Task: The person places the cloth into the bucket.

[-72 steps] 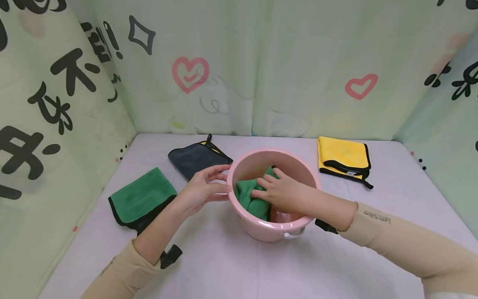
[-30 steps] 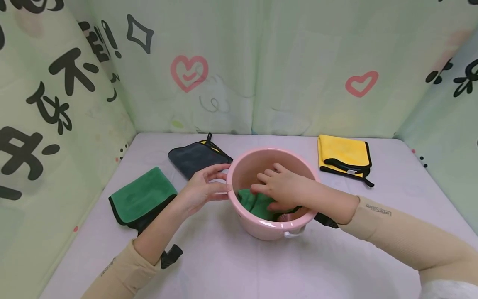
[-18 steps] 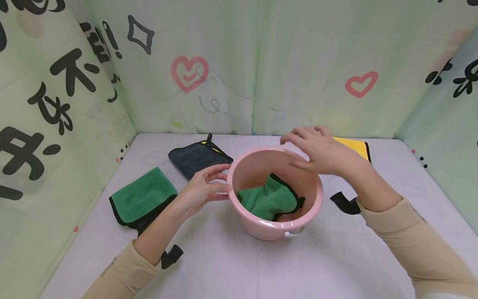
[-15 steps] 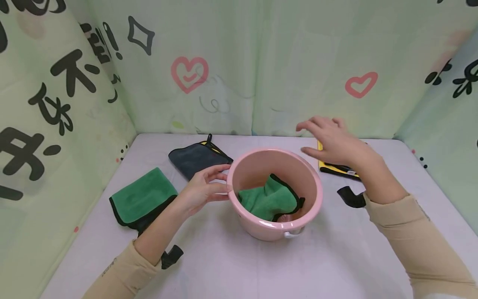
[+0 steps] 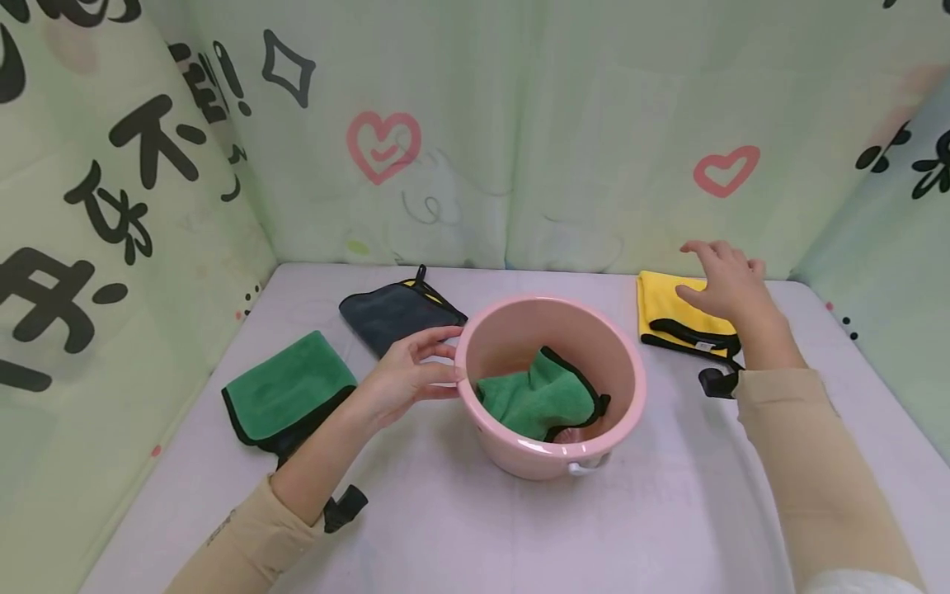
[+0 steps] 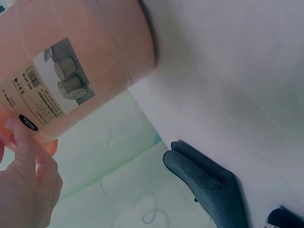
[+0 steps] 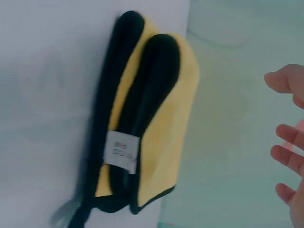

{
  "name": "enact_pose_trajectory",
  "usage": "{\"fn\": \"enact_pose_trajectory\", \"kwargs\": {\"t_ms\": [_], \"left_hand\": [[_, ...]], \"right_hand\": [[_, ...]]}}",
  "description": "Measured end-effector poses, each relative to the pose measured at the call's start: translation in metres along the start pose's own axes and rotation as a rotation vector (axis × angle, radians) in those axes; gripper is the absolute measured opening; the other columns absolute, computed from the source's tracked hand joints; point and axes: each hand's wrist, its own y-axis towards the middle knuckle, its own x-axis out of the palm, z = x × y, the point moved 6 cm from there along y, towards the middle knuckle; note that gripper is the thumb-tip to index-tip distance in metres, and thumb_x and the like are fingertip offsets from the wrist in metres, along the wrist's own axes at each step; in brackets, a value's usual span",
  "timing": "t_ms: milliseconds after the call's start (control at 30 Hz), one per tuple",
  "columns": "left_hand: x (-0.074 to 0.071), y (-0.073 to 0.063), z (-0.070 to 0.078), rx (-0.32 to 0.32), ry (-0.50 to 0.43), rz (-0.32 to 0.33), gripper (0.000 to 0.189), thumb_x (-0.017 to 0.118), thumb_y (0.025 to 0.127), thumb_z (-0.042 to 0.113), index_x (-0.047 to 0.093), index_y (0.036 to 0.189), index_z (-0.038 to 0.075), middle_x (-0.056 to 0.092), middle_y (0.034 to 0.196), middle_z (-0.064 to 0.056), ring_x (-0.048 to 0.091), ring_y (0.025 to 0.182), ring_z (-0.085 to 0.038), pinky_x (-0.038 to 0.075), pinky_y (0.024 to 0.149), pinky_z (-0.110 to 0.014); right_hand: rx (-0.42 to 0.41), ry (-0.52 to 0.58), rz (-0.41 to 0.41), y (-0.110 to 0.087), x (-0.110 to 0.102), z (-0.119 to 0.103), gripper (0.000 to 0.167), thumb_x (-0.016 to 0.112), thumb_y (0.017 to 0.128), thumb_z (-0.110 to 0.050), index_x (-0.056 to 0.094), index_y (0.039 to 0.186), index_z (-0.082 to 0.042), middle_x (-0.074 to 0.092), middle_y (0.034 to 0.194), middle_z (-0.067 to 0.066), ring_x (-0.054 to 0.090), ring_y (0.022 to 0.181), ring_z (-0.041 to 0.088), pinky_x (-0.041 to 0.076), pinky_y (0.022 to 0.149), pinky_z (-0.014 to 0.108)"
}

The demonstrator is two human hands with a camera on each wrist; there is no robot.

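We see a pink bucket [image 5: 519,460] standing upright on the counter [image 5: 460,536], and in it lies a crumpled green cloth [image 5: 538,400] with black edging, low down against the near side; beside that cloth a shiny pinkish patch shows at the bottom of the bucket, and we cannot tell what it is. The left hand [image 5: 416,371] touches the bucket at its left side, its fingers fairly straight and a little apart. Beyond the bucket to the right lies a folded yellow cloth [image 5: 656,297], with the right hand [image 5: 731,289] raised over it, fingers spread and pinching nothing. Left of the bucket lies a second green cloth [image 5: 289,384], and just behind the bucket to the left a dark cloth [image 5: 393,309]. Only the left wrist view gives us the printed label [image 6: 47,85] on the bucket's outer wall, while the right wrist view shows us the gap between the right hand and the yellow cloth, which the head view hides by overlapping them
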Motion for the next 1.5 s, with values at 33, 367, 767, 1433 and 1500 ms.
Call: {"fn": "enact_pose_trajectory", "kwargs": {"t_ms": [33,367,767,1433,1500], "left_hand": [[0.0,0.0,0.0,-0.002,0.0,0.001,0.054,0.064,0.081,0.001,0.046,0.132,0.008,0.052,0.105,-0.012,0.062,0.085,-0.02,0.053,0.078,-0.04],[-0.001,0.0,-0.001,0.0,-0.004,0.0,0.054,0.064,0.081,0.001,0.045,0.132,0.008,0.052,0.104,-0.012,0.062,0.085,-0.019,0.053,0.078,-0.04],[0.001,-0.002,0.001,0.001,-0.006,-0.003,0.055,0.065,0.081,0.001,0.045,0.133,0.008,0.052,0.105,-0.012,0.062,0.084,-0.019,0.053,0.078,-0.04],[0.001,-0.001,0.001,-0.01,0.001,0.001,0.054,0.064,0.082,0.001,0.046,0.132,0.009,0.052,0.104,-0.012,0.064,0.083,-0.017,0.053,0.078,-0.039],[0.001,-0.001,0.001,-0.009,-0.001,-0.001,0.054,0.064,0.082,0.001,0.046,0.132,0.009,0.052,0.104,-0.012,0.064,0.083,-0.017,0.053,0.078,-0.039]], "right_hand": [[0.023,0.006,0.008,0.001,0.004,0.007,0.061,0.06,0.084,-0.024,0.031,0.136,-0.008,0.026,0.132,0.031,0.02,0.116,0.05,0.006,0.093,0.07],[0.185,-0.014,-0.088,-0.01,0.044,0.065,0.076,0.058,0.082,-0.044,0.023,0.138,-0.005,0.018,0.131,0.036,0.016,0.113,0.053,0.011,0.086,0.069],[0.265,0.015,-0.257,-0.028,0.072,0.089,0.094,0.042,0.079,-0.069,0.018,0.141,-0.002,0.011,0.133,0.039,0.014,0.115,0.058,0.008,0.087,0.071],[0.245,0.005,-0.276,-0.019,0.079,0.082,0.093,0.051,0.076,-0.067,0.025,0.135,0.0,0.017,0.126,0.039,0.017,0.113,0.055,0.0,0.092,0.072],[0.256,0.007,-0.259,-0.017,0.08,0.083,0.092,0.053,0.076,-0.065,0.027,0.134,0.0,0.018,0.126,0.038,0.017,0.113,0.055,-0.004,0.093,0.073]]}}
